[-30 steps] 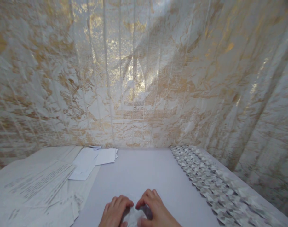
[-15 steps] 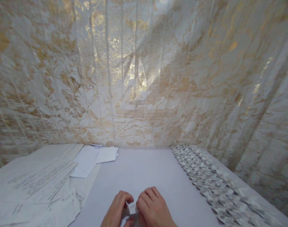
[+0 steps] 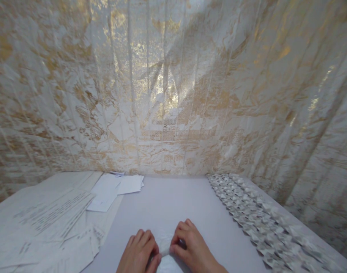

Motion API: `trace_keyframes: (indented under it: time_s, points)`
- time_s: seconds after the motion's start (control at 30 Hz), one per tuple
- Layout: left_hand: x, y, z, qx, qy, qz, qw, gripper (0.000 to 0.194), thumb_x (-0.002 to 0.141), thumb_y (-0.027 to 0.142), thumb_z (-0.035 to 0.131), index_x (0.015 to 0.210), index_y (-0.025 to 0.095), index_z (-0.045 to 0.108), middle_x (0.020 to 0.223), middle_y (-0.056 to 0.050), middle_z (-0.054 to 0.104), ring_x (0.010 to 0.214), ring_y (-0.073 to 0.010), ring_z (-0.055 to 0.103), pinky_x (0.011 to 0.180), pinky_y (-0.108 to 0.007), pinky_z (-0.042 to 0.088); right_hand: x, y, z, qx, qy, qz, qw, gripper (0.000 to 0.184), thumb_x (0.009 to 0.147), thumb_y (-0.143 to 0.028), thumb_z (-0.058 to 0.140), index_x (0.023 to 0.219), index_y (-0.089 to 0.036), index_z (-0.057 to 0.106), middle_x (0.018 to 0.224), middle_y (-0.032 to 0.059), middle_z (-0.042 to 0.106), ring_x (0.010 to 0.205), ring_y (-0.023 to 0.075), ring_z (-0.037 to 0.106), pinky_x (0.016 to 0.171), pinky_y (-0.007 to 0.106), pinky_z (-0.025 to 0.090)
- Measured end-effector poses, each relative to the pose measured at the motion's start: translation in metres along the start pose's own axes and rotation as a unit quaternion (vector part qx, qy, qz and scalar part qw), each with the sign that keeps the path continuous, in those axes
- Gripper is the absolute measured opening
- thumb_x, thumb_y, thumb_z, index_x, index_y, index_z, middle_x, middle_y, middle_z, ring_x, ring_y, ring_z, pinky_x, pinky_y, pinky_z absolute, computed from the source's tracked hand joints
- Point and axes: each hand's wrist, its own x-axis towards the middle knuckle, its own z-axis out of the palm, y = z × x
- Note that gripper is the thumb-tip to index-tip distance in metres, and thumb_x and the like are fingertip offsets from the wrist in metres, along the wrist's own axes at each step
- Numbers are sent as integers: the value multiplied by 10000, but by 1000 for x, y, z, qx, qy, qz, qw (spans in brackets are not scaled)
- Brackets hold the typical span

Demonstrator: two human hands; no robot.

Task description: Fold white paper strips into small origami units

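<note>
The largest thing before me was the curtain (image 3: 190,94), white with gold and brown pattern, which hung in folds along the far side and the right side. Below it my table (image 3: 173,201) spread out, pale and smooth, with its bare middle part leading towards me. On the left lay many printed papers (image 3: 54,216), overlapping one another, with lines of dark text on them. On the right stood the folded paper pieces (image 3: 244,220), small and pointed, set close together in long rows from the far edge towards me. Near the far left, partly upon the larger papers, lay some blank white sheets (image 3: 105,193). At the near edge of the view were my two hands, the left hand (image 3: 139,252) and the right hand (image 3: 194,246), a little apart from each other, with the backs turned up. Between them was the smallest thing, my piece of paper (image 3: 167,263), light in colour, low at the table and partly cut off by the lower border. A raised narrow fold of it ran from one hand to the other. My left thumb and forefinger were pinched together on its left end, and my right thumb and forefinger were closed on its right end, slightly farther from me. How my other fingertips touched the paper, I could not tell.
</note>
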Motion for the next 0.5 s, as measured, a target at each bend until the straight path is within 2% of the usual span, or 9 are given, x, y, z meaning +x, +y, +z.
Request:
trace_keyframes:
  time_s: [0.13, 0.37, 0.5]
  points:
    - [3, 6, -2, -10, 1, -15, 1000, 154, 936, 306, 594, 830, 234, 679, 943, -40, 696, 931, -255, 605, 821, -394, 441, 4, 0, 4, 7, 6, 22, 1000, 178, 783, -42, 812, 769, -201, 734, 909, -2, 695, 961, 205, 587, 919, 327, 395]
    - [6, 8, -3, -13, -6, -29, 999, 244, 979, 269, 485, 836, 216, 675, 1009, -74, 682, 972, -269, 594, 844, -419, 443, 8, 1, 11, -34, 5, 12, 999, 131, 834, -89, 778, 827, -196, 703, 937, 13, 689, 948, 215, 574, 877, 327, 381]
    - [6, 7, 0, -9, 7, -30, 999, 186, 955, 315, 558, 835, 217, 661, 981, -60, 666, 954, -270, 586, 840, -418, 435, 8, 0, 12, -47, 8, 10, 999, 125, 849, -87, 749, 831, -195, 688, 958, 23, 684, 964, 223, 576, 879, 338, 376]
